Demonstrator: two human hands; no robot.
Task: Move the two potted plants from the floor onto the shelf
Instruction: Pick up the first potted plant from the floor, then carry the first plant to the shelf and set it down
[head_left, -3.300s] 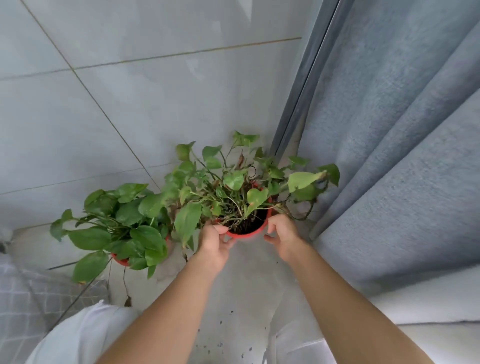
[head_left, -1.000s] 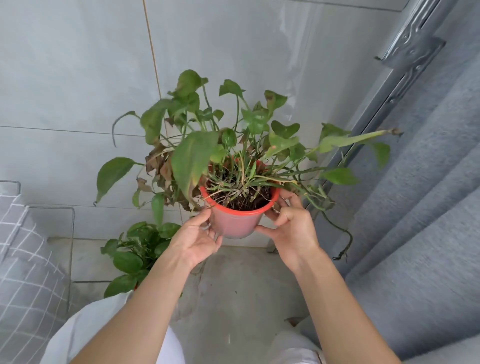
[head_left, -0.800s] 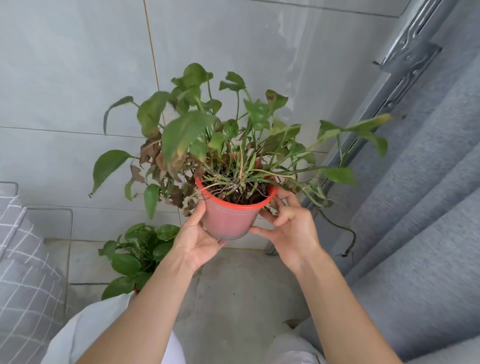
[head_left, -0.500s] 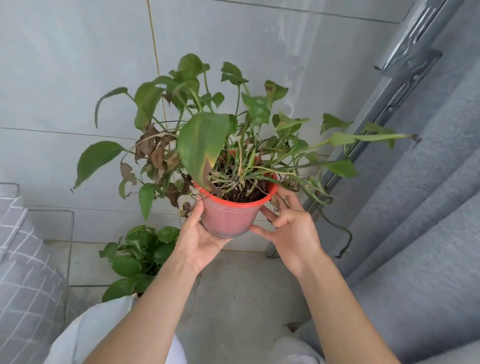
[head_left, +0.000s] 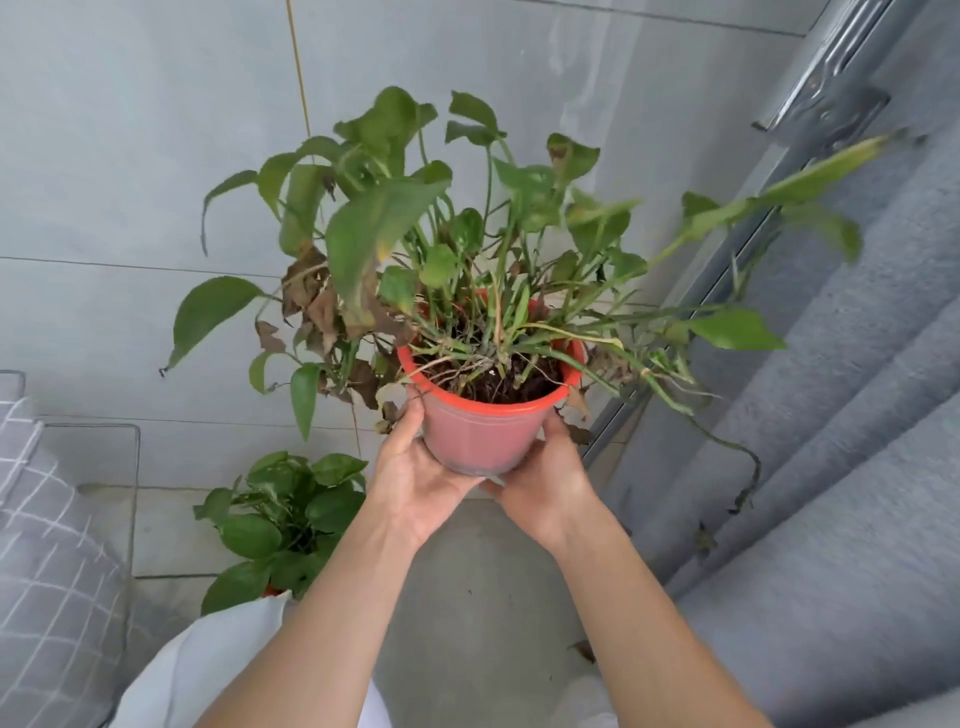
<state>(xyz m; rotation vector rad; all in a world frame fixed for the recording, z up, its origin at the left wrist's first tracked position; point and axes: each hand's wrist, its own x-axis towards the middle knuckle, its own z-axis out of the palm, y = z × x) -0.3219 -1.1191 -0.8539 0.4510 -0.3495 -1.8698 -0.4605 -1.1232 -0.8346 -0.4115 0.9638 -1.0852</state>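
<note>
A: Position of the first plant?

B: The trailing green plant in the round red plastic pot (head_left: 483, 431) is in the air, well above the grey concrete floor (head_left: 467, 597) and in front of the pale grey tiled wall (head_left: 130, 156). The pot is upright, dark soil showing inside the rim. Several leaves on its left side are brown and shrivelled; one long stem reaches toward the upper right, another hangs down at the right.

A: Hands?

B: Both hands are on it. The left hand (head_left: 415, 488) cups the pot's lower left side, thumb up against the wall just under the rim, palm under the base. The right hand (head_left: 545, 493) wraps the lower right side, its fingers hidden behind the pot. The pot sits between the two palms.

A: The second plant?

B: The broad-leaved green plant in a red pot (head_left: 280, 525) stands on the floor, at the foot of the wall, below and left of the lifted pot. Only a sliver of its pot shows under the leaves.

A: Surroundings?

B: Grey pleated curtain (head_left: 831, 467) along the right, with a metal door frame (head_left: 810, 83) at its upper edge. A grey checked cloth (head_left: 47, 597) lies over a thin wire frame at the left edge. White garment (head_left: 208, 670) at the bottom. The shelf is not identifiable in this view.
</note>
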